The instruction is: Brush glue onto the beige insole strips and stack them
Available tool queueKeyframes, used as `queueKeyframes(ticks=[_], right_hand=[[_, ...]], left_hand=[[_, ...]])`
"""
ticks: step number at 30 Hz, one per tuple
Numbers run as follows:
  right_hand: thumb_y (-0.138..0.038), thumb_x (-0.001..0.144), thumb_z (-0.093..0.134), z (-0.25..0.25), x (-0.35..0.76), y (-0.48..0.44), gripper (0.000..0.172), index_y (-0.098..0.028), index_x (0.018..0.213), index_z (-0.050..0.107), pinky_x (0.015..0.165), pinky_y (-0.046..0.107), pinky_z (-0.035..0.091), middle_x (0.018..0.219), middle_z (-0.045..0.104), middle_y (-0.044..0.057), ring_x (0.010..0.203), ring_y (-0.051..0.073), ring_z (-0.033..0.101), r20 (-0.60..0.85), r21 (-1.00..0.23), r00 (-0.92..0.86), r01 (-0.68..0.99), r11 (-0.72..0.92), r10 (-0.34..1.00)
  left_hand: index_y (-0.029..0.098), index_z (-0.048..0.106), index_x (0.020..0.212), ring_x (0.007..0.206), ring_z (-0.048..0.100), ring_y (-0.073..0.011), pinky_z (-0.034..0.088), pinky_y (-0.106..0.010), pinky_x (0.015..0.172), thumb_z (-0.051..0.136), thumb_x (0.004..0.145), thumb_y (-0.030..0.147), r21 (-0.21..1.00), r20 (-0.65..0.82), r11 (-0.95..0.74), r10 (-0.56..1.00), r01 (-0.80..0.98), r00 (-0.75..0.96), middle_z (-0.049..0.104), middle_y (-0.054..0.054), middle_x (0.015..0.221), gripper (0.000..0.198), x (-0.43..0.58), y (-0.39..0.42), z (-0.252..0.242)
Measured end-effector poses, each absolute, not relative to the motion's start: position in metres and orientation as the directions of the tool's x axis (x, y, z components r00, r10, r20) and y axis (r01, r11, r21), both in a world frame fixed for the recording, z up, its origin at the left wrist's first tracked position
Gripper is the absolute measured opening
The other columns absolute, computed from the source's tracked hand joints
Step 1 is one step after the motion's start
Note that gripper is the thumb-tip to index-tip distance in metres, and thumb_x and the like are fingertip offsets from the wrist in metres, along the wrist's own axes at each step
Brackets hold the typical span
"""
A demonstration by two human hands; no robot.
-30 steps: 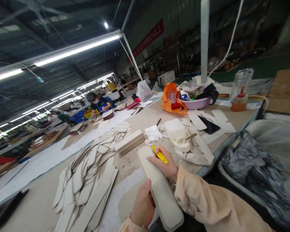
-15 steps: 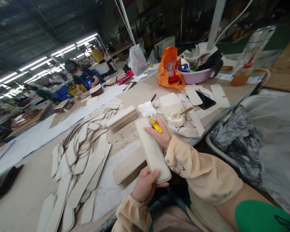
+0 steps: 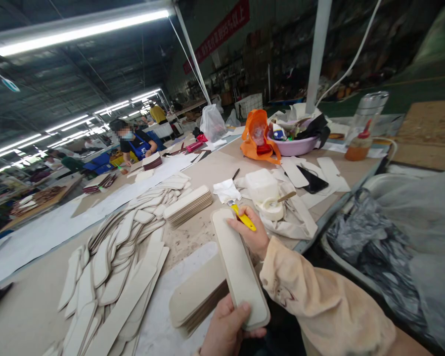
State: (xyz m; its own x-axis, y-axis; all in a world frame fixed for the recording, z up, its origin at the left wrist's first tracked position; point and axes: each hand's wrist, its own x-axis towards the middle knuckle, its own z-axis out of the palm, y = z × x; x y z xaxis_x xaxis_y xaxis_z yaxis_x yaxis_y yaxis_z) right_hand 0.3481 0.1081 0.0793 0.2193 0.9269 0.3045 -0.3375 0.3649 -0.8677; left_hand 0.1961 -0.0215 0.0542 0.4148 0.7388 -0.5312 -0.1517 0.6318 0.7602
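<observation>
Left hand [image 3: 228, 324] is closed around the near end of one pale panel [image 3: 241, 272], thumb on top; right hand [image 3: 250, 232] is curled around one yellow-handled brush [image 3: 246, 220], its thumb on the panel's far end. That panel slants above the near side of one table [image 3: 29, 321]. To its left spreads one heap of loose pale pieces [image 3: 122, 267], overlapping too much to count. Two neat stacks stand between: a near stack [image 3: 196, 294] and a far stack [image 3: 188, 202]. Far right are one lilac basin [image 3: 296, 147] and, just left of it, one orange bag [image 3: 257, 146]. Nearer sit one whitish tub [image 3: 263, 183], one dark phone [image 3: 313, 180] and, farther right, one amber squeeze bottle [image 3: 357, 149].

The panel hides the near stack's right end, and the frame cuts off the left wrist. Most right-hand fingertips are out of sight, the tub's contents are unclear, and a pale strip partly covers the phone.
</observation>
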Motion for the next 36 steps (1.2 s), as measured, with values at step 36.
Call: queueKeyframes(ticks=[36], right_hand=[[-0.037, 0.072, 0.074, 0.077, 0.349, 0.102, 0.039, -0.025, 0.084, 0.039, 0.063, 0.025, 0.035, 0.073, 0.042, -0.005, 0.065, 0.011, 0.042, 0.331, -0.858, 0.246, -0.324, 0.399, 0.911]], left_hand=[[0.013, 0.067, 0.111, 0.093, 0.068, -0.0283, 0.053, -0.038, 0.079, 0.048, 0.082, 0.066, 0.655, -0.514, 0.664, 0.741, -0.36, 0.432, 0.072, -0.013, 0.099, 0.064, 0.196, -0.036, 0.086]])
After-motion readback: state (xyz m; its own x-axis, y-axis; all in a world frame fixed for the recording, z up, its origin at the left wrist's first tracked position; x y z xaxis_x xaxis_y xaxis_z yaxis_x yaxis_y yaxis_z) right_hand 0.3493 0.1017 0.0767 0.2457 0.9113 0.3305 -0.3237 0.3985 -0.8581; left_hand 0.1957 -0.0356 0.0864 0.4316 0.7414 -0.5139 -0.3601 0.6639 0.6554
